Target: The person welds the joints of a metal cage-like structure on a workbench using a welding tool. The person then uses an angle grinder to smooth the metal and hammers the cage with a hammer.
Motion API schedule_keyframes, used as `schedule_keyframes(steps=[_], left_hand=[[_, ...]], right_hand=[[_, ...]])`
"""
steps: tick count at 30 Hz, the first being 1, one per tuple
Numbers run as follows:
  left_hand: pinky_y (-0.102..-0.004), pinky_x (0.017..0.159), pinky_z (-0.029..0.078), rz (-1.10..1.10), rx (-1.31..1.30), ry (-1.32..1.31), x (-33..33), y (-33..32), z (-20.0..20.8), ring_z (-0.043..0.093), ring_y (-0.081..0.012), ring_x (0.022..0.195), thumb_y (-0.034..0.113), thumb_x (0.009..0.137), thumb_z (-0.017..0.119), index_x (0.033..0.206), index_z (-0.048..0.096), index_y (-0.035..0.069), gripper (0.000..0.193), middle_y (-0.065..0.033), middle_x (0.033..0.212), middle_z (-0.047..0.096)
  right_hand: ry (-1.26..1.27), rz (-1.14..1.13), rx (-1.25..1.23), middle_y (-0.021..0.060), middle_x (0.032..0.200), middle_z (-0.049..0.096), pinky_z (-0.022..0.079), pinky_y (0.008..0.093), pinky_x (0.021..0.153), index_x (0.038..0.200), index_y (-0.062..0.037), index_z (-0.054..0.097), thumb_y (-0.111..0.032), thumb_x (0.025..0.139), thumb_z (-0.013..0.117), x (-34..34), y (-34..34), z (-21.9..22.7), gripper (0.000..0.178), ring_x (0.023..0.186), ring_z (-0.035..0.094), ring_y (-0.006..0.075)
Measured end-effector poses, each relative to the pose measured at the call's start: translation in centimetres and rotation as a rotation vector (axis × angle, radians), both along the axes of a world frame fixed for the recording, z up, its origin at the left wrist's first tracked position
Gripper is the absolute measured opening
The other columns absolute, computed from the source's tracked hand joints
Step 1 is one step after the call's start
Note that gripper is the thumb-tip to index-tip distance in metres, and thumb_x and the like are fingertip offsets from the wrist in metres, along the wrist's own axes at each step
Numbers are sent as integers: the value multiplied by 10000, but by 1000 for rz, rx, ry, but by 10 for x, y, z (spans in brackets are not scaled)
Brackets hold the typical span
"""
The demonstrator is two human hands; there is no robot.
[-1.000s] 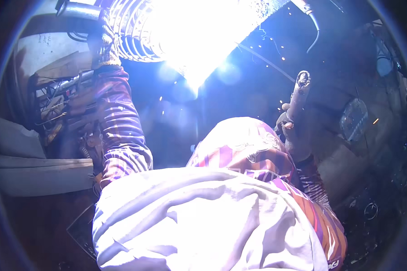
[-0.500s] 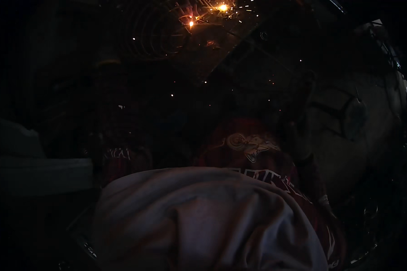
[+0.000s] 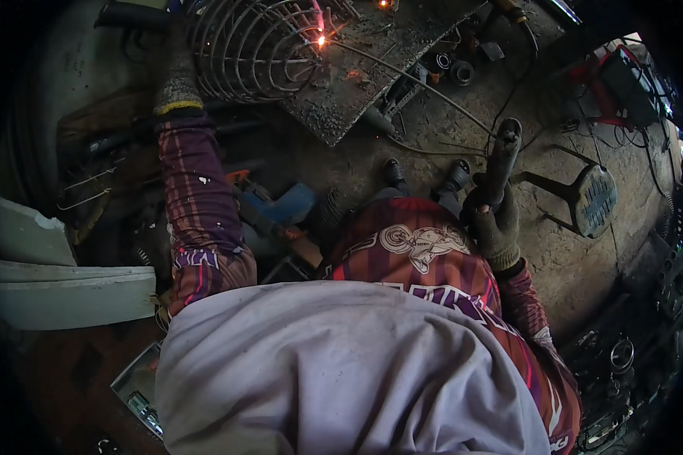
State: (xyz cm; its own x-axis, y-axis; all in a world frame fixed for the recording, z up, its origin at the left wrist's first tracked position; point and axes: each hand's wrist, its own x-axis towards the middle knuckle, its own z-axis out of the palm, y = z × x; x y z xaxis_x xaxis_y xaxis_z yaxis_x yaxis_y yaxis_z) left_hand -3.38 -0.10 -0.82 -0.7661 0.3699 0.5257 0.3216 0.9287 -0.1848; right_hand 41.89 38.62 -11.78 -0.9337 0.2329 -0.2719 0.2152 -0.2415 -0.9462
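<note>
Tabletop (image 3: 338, 114) of rough, gritty metal serves as landmark in the head view, one corner pointing toward the wearer. Wire cage (image 3: 243, 57), built of curved bars, lies at the tabletop's left edge, partly overhanging it. Glowing spot (image 3: 322, 40), orange, at the cage's right end, over the tabletop. Left hand (image 3: 177, 76), gloved, is left of the tabletop, just beside the cage's outer bars; its fingers are lost in shadow, so grip or contact cannot be told. Right hand (image 3: 497, 227), also gloved, is right of and nearer the wearer than the tabletop, well apart from the cage, fingers closed around a holder (image 3: 501, 171). Thin rod (image 3: 425, 87) runs from the holder across the tabletop's right edge to the glow. Stool (image 3: 598, 199) stands farther right of the tabletop.
</note>
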Motion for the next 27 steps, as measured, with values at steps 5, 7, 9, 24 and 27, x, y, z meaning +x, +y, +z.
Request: schedule_keyframes(steps=[5, 7, 9, 24, 27], left_hand=[[-420, 870, 517, 308, 345, -360, 6, 14, 12, 671, -338, 1018, 636, 893, 571, 1249, 624, 33, 702, -214, 1181, 661], [-421, 877, 517, 412, 504, -409, 17, 27, 18, 669, -341, 1021, 635, 894, 570, 1270, 609, 33, 711, -210, 1203, 654], [-423, 880, 516, 376, 594, -363, 27, 27, 16, 667, -344, 1026, 638, 893, 568, 1272, 608, 33, 714, -211, 1204, 654], [-436, 899, 505, 313, 653, -286, 30, 18, 6, 648, -364, 1070, 656, 891, 552, 1292, 595, 36, 740, -220, 1215, 651], [-438, 903, 503, 303, 653, -271, 33, 16, 7, 644, -368, 1079, 659, 890, 548, 1296, 592, 36, 745, -222, 1217, 650]], right_hand=[[17, -7, -1, 73, 943, 640, 511, 283, 715, 1283, 41, 479, -262, 905, 671, -4, -2, 3, 521, 806, 625, 145], [26, -24, 2, 62, 920, 634, 503, 275, 703, 1274, 39, 487, -270, 910, 676, -4, -3, 3, 514, 789, 612, 133], [175, 28, -48, 25, 855, 605, 464, 246, 654, 1246, 34, 503, -294, 929, 683, -13, -3, 5, 491, 731, 556, 90], [162, 12, 5, 21, 824, 565, 442, 252, 597, 1298, 25, 467, -369, 934, 647, -15, -5, 6, 566, 685, 540, 92], [89, 25, -177, 32, 829, 580, 477, 251, 637, 1313, 32, 461, -429, 919, 676, -13, -2, 0, 643, 710, 563, 94]])
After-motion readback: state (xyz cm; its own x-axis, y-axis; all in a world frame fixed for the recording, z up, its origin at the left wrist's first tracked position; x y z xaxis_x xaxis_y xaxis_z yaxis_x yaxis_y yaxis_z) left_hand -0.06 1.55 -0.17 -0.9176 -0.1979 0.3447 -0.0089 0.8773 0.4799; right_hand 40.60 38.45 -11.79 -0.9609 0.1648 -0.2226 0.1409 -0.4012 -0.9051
